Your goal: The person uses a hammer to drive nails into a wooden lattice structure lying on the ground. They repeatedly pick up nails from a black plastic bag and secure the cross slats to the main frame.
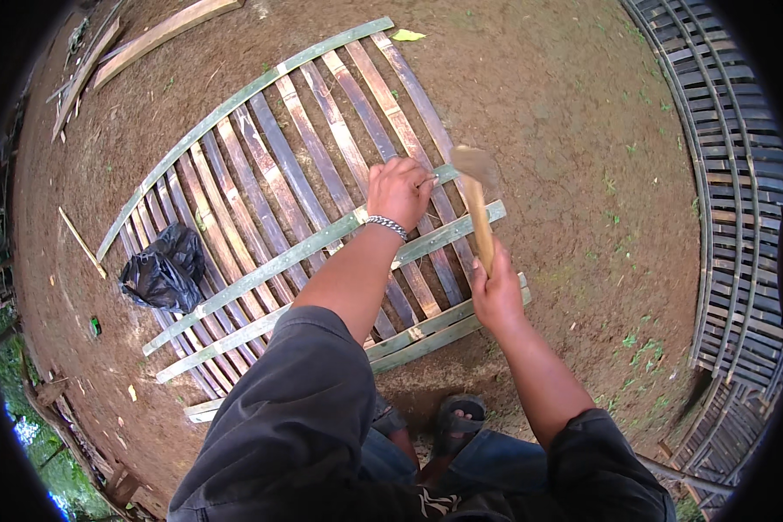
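Observation:
My right hand (498, 294) is closed round the wooden handle of a hammer (478, 217), whose head looks smeared by motion above the panel's right edge. My left hand (398, 193), with a chain bracelet at the wrist, is pinched over a greenish cross slat (309, 246). Whatever its fingertips hold at the slat's right end is too small to make out. Below both hands lies a panel of split bamboo slats (277, 178), dark and tan strips laid side by side under several cross slats. The hammer head is just right of my left fingertips.
A crumpled black plastic bag (167, 268) rests on the panel's left part. Wooden planks (161, 39) lie on the bare soil at the far left. Along the right stands another slatted bamboo structure (729, 191). My sandalled feet (458, 419) are at the panel's near edge.

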A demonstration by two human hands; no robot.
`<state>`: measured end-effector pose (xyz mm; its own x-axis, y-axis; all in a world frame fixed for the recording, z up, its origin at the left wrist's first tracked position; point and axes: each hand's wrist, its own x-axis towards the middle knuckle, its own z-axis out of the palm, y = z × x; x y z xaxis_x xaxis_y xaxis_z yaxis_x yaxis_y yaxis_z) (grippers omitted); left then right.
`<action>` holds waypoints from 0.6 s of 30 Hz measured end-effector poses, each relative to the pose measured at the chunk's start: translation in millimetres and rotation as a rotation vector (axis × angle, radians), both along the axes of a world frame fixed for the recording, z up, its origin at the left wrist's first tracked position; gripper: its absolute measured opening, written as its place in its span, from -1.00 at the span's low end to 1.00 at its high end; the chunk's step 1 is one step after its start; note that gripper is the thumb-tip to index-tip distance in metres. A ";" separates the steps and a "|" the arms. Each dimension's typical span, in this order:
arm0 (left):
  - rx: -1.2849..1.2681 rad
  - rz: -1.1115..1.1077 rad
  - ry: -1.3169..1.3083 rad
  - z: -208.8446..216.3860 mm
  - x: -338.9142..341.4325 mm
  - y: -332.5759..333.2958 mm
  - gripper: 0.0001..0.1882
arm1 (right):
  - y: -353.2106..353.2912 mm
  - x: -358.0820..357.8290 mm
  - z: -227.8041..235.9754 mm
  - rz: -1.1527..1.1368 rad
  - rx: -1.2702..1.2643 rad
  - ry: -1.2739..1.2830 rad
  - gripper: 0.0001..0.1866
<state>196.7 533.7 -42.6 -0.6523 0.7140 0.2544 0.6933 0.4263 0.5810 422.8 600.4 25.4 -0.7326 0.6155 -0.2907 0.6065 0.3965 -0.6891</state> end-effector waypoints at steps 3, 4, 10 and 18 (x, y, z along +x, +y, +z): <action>-0.030 -0.002 -0.009 0.2 0.0 0.3 -0.96 | 5.6 -0.3 -4.5 0.043 -0.036 -0.120 -0.44; -0.026 -0.007 -0.017 0.3 0.5 1.0 -0.96 | 4.3 1.6 -4.2 0.004 -0.025 -0.077 -0.44; -0.022 -0.007 -0.006 0.6 -0.9 -1.0 -0.94 | 3.0 -2.9 -1.1 0.006 -0.032 -0.106 -0.44; -0.024 -0.006 -0.012 2.5 -0.3 1.7 -0.96 | 0.6 2.5 -7.5 -0.028 0.038 -0.012 -0.45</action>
<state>196.4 535.4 -40.1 -0.6505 0.7239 0.2298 0.6893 0.4356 0.5789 425.3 601.0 17.9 -0.7115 0.6463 -0.2757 0.6261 0.4050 -0.6663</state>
